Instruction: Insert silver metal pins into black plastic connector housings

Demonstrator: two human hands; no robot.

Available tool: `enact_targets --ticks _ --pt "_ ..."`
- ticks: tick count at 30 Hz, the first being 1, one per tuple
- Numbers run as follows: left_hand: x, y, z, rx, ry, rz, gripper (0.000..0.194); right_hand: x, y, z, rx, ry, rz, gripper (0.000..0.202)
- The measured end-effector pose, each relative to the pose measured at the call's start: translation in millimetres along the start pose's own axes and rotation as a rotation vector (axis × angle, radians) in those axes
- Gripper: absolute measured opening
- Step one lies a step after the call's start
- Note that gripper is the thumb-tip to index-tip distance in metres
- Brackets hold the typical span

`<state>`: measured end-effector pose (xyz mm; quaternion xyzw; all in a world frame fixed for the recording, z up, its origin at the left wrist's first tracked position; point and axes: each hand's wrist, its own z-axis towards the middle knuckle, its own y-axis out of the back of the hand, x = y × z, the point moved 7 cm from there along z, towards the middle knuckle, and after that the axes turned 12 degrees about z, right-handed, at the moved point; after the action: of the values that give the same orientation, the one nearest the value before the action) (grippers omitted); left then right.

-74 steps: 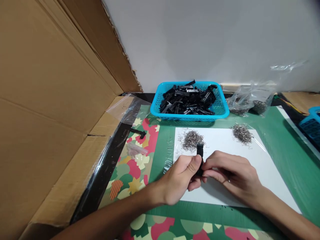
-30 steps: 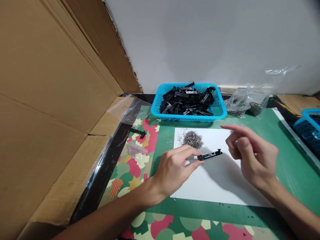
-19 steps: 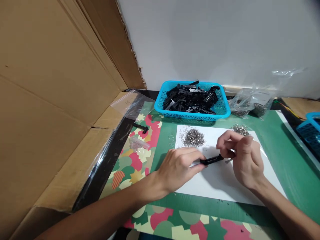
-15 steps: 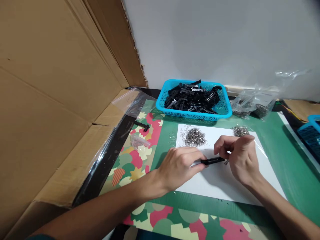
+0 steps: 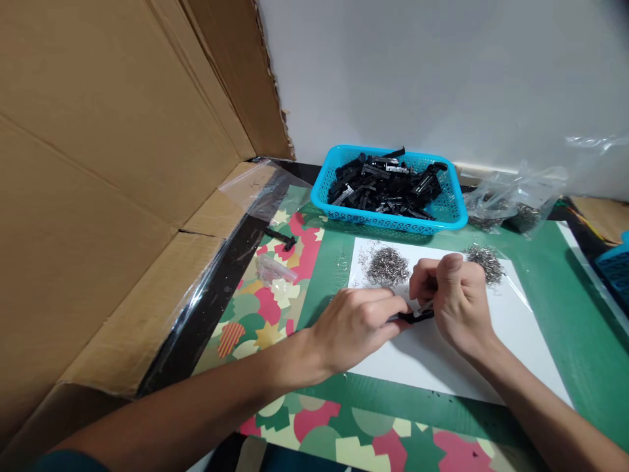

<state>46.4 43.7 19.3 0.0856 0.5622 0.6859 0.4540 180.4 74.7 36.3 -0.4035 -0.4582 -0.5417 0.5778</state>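
My left hand (image 5: pixel 361 324) is closed, pinching one end of a narrow black plastic part (image 5: pixel 417 316) between thumb and fingers over the white sheet (image 5: pixel 393 360). At the part's other end my right hand (image 5: pixel 459 301) is curled with the thumb up. A slim silvery metal tool (image 5: pixel 424 308) shows under its fingers, against the black part; its exact kind is hidden by the hand. Beyond the hands, a pile of small metal pins or screws (image 5: pixel 388 266) lies on the sheet. A second such pile (image 5: pixel 484 263) lies behind my right hand.
A blue basket (image 5: pixel 388 223) full of black plastic parts stands at the back. Clear bags (image 5: pixel 523 196) with small metal pieces lie right of it. One black part (image 5: pixel 281 238) and a small plastic bag (image 5: pixel 275 269) lie on the left. Cardboard (image 5: pixel 122 164) walls the left side.
My right hand has moved left, closer to my left hand, and its silvery tool now lies against the black part. The view has shifted slightly.
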Motion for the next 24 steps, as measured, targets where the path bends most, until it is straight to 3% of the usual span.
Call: enact_targets --ticks 10,19,24 --pt "-1.6 1.3 1.6 0.013 -0.023 -0.022 0.013 10.1 -8.0 1.0 0.040 0.119 -0.076 0.076" --pt "-0.4 2.6 0.9 -0.017 -0.033 -0.003 0.024 -1.5 -12.2 -3.6 -0.003 0.086 -0.030 0.076" --pt "2.1 -1.1 2.1 0.035 -0.007 -0.062 0.015 -8.1 -4.1 -4.4 -0.052 0.019 0.078 0.078"
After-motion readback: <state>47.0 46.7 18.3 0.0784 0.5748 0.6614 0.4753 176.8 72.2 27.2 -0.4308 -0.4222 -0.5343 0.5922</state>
